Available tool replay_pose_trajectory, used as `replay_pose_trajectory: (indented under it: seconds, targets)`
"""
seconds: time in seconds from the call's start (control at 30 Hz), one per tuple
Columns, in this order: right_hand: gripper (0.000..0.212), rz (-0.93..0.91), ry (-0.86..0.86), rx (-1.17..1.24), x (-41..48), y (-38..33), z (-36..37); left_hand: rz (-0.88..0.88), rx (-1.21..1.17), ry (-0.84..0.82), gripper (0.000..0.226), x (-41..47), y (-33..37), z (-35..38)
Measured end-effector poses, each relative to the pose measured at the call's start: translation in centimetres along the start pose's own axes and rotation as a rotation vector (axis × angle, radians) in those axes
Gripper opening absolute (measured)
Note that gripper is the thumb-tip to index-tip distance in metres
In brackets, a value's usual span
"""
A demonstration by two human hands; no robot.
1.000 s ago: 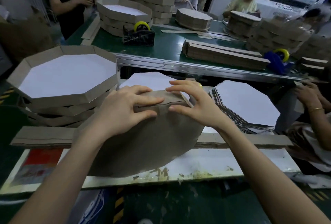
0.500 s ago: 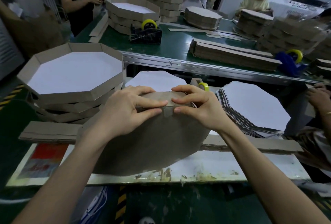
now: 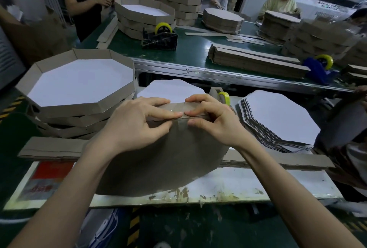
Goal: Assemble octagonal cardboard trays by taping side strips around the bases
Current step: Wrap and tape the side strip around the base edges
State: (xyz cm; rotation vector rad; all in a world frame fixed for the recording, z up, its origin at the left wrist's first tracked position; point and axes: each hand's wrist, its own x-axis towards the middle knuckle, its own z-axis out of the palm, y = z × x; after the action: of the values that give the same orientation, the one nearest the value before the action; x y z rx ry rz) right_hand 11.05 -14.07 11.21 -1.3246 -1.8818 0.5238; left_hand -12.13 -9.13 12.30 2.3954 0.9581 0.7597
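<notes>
2 hands, the left hand and right hand, pinch the brown side strip atop 1 brown octagonal cardboard tray tilted on the white table. 1 stack of finished trays flanks it left, 1 stack of white octagonal bases right; bare table shows along the near edge.

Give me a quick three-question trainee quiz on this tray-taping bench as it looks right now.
1. True or false: the left hand and right hand both hold the upper edge of the tilted brown cardboard tray.
2. The near stack of finished white-lined octagonal trays sits to the tilted tray's: A left, B right, C underneath.
3. Fill in: the black tape dispenser on the green table carries a ___ roll.
Key: 1 true; 2 A; 3 yellow.
</notes>
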Motion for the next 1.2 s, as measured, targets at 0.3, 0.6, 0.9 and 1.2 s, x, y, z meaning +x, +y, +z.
replay_pose_trajectory:
  seconds: [0.3,0.6,0.9,1.2]
  targets:
    - [0.026,0.001,-0.024,-0.005,-0.1,-0.3,-0.3,-0.078,0.077,0.182,0.035,0.9,2.1,1.0]
    - [0.031,0.025,0.018,0.097,-0.1,0.1,-0.2,0.011,0.328,0.138,0.046,1.3,1.6,2.4]
    - [0.018,0.064,-0.055,0.112,0.1,-0.3,-1.0,0.038,0.384,-0.024,0.052,1.7,1.2,1.6]
    - [0.025,0.074,0.107,0.044,1.1,-0.9,1.2,0.012,0.431,-0.053,0.057,2.1,0.5,1.7]
